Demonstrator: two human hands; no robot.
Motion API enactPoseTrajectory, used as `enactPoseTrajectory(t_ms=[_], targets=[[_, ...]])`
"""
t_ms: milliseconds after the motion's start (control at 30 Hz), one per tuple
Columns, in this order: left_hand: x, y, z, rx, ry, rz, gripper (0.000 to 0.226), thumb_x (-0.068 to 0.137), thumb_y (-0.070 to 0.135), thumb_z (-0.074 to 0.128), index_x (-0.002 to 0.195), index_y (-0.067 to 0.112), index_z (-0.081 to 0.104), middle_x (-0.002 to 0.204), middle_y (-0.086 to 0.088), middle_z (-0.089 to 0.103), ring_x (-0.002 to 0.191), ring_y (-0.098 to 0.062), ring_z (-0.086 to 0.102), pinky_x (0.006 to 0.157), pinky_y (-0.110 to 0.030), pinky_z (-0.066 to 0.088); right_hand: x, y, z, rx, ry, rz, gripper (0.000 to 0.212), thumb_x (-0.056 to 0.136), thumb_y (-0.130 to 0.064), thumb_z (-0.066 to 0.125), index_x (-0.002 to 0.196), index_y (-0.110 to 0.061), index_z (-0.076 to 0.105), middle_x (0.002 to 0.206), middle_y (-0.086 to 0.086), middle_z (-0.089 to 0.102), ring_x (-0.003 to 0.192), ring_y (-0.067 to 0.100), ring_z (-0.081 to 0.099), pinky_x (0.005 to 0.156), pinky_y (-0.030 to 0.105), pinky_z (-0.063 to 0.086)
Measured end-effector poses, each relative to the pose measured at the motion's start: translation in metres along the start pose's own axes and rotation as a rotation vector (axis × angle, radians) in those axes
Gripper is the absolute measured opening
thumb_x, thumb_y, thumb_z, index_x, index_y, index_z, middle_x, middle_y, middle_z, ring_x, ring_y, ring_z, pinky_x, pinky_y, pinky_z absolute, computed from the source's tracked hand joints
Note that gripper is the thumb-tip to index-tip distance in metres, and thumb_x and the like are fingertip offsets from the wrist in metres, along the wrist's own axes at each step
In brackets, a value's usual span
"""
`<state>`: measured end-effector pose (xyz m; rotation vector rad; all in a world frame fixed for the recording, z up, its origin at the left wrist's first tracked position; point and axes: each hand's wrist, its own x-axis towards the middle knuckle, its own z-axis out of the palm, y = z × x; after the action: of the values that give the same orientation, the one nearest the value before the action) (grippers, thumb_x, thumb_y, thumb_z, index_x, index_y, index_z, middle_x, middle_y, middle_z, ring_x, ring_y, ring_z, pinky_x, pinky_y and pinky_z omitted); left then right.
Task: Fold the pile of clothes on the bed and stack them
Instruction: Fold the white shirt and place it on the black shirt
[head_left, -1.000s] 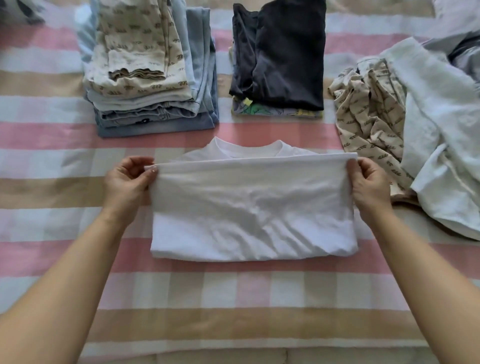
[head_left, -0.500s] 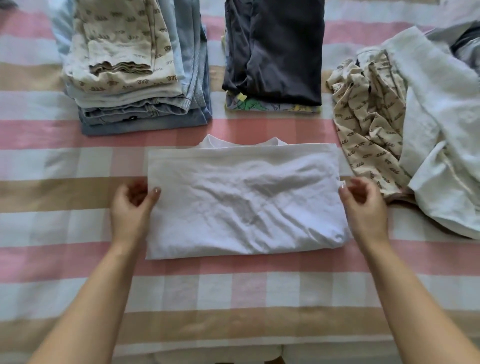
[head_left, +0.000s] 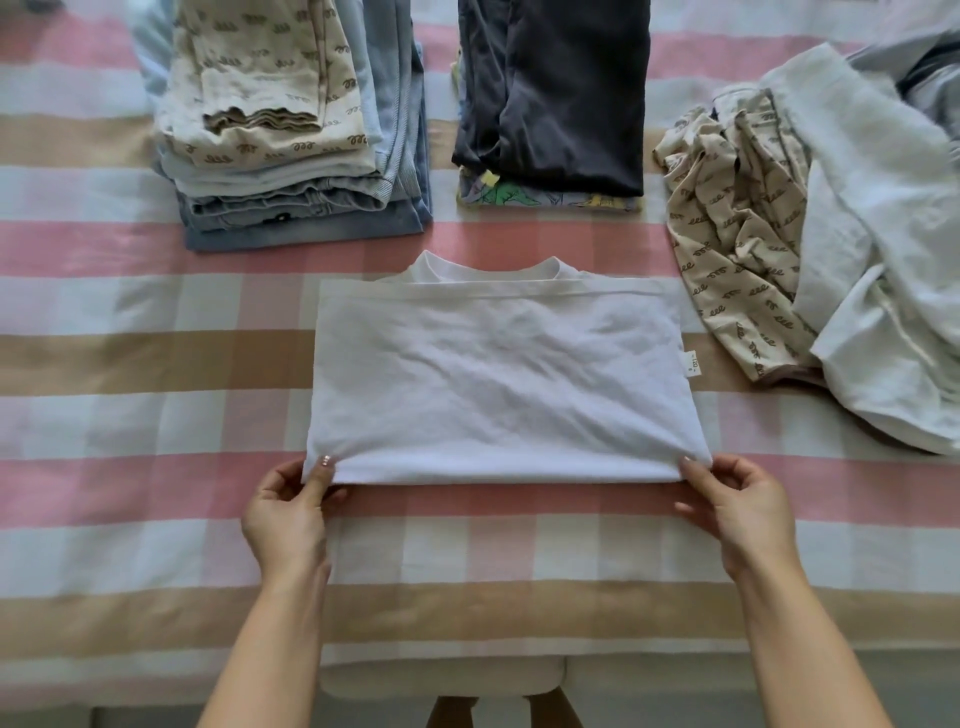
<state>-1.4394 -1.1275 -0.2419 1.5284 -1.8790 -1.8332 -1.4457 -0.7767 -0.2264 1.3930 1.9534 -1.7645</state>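
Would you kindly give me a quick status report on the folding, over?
Left hand, right hand: each pinching a near corner of the folded white T-shirt. Shirt flat on the checked bedspread, collar far side. Nothing lying on it.

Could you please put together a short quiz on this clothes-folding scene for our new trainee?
1. True or false: the left hand and the right hand each pinch a near corner of the white T-shirt.
2. The unfolded clothes lie: A) left of the shirt, B) right of it, C) under it.
3. Which folded stack shows more layers, the pale stack or the dark stack?
Key: 1 true; 2 B; 3 the pale stack.
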Motion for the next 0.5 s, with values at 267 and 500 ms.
enactPoseTrajectory(t_ms=[267,500], targets=[[-0.001,0.006,0.002,-0.15,-0.01,-0.113,0.012,0.083,0.004,0.066,0.079,0.014,0.06,0.086,-0.003,0.063,0.085,-0.017,0.063,0.074,-0.029,0.058,-0.003,0.003,0.012,0.047,-0.068,0.021,0.006,0.084,-0.014,0.066,0.085,-0.011,0.061,0.083,0.003,0.063,0.07,0.014,0.061,0.048,0.022,0.055],[-0.024,-0.001,-0.029,-0.182,0.05,-0.098,0.021,0.082,-0.003,0.062,0.076,0.016,0.059,0.058,0.012,0.068,0.061,0.001,0.066,0.06,-0.015,0.056,-0.033,0.024,-0.002,0.14,0.038,0.047,0.006,0.08,-0.011,0.069,0.078,-0.012,0.064,0.077,0.002,0.067,0.069,0.013,0.064,0.05,0.018,0.054]])
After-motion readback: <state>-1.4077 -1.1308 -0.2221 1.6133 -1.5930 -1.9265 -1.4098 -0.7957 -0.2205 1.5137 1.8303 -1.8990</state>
